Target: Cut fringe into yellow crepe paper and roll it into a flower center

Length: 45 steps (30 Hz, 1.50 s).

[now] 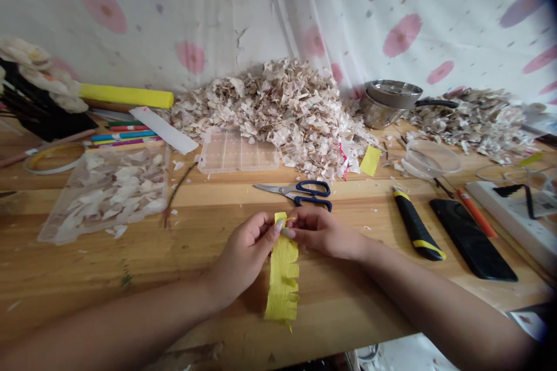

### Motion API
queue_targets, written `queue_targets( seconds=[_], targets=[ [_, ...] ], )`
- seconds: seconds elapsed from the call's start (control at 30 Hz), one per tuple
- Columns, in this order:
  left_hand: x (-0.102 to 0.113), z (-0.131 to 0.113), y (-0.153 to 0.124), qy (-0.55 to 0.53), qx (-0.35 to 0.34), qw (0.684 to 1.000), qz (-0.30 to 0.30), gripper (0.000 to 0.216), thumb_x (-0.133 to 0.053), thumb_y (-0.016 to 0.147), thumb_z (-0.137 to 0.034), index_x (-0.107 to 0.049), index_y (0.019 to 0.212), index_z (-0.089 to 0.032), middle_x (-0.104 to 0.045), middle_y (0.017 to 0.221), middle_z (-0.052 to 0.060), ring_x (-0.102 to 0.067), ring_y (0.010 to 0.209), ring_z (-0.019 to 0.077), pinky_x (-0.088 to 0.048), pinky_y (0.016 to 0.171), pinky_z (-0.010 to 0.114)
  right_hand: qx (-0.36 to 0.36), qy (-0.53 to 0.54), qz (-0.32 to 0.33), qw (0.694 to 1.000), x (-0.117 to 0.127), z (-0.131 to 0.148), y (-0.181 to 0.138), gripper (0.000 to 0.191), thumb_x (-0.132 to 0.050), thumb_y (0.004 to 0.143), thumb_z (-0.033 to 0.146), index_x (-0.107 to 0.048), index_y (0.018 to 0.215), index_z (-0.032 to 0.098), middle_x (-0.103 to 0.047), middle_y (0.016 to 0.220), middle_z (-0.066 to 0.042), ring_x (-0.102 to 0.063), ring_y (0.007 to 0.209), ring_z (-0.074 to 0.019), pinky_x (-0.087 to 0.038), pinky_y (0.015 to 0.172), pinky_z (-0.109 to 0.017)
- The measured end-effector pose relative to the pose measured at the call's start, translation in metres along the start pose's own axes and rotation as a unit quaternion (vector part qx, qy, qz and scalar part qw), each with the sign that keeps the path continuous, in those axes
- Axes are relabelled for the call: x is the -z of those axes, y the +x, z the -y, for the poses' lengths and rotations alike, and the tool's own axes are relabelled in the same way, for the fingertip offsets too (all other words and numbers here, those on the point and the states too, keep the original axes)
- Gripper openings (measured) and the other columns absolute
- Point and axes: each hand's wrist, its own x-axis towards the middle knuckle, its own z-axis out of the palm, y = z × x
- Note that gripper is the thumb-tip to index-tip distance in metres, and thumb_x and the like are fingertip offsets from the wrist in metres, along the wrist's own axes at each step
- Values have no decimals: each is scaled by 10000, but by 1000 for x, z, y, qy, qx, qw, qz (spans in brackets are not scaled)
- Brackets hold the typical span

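Note:
A strip of yellow crepe paper (282,278) hangs down from between my two hands, its right edge cut into a row of fringes. My left hand (252,240) pinches the strip near its top, thumb in front. Close against it, my right hand (324,233) pinches the fringed edge at the top, where a thin twisted yellow end shows between the fingers. The fingertips of both hands nearly meet. Just beyond them lie scissors (291,190) with dark blue handles, blades pointing left.
Behind is a large heap of pale petal-like flakes (300,116), with a clear compartment box (238,153) before it. A tray of pale petals (115,185) lies left. At right are a utility knife (418,226), a black phone (472,237) and a power strip (513,220).

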Motion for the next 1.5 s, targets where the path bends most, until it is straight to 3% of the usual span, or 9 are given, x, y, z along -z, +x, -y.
queue_targets(
  seconds=[0.27, 0.53, 0.83, 1.07, 1.5],
  targets=[
    [1, 2, -1, 10, 10, 1000, 6, 249, -528, 884, -409, -582, 963, -179, -653, 936, 27, -573, 890, 167, -430, 777, 265, -17, 14, 2, 1000, 6, 6, 0, 400, -719, 690, 495, -521, 749, 152, -483, 592, 67, -367, 482, -40, -257, 463, -206],
    [0, -2, 0, 46, 14, 999, 19, 264, -500, 889, -427, -568, 914, -173, -599, 817, 3, -530, 795, 154, -418, 718, 260, -14, -49, 5, 999, 8, 1, 0, 447, -654, 722, 571, -517, 712, 145, -457, 576, 55, -349, 508, -57, -260, 492, -214],
    [1, -5, -1, 12, 43, 996, 79, 251, -530, 867, -416, -578, 905, -172, -602, 805, 15, -553, 819, 177, -422, 719, 277, 91, -236, -23, 967, 9, -5, -4, 452, -479, 863, 567, -426, 648, 172, -383, 606, 36, -323, 566, -91, -276, 516, -230],
    [0, -5, -1, -25, 40, 994, 95, 202, -573, 835, -354, -573, 918, -170, -612, 837, 28, -554, 806, 175, -427, 751, 297, 102, -241, -24, 965, 9, -5, -3, 482, -435, 882, 574, -375, 607, 182, -299, 563, 57, -248, 521, -77, -237, 468, -220],
    [2, -4, -2, 22, 31, 995, 88, 191, -545, 847, -354, -574, 868, -167, -588, 757, 8, -533, 739, 162, -401, 673, 272, 39, -206, -27, 977, 4, -6, -4, 552, -342, 862, 668, -341, 580, 194, -306, 469, 65, -234, 423, -56, -194, 386, -210]
  ],
)
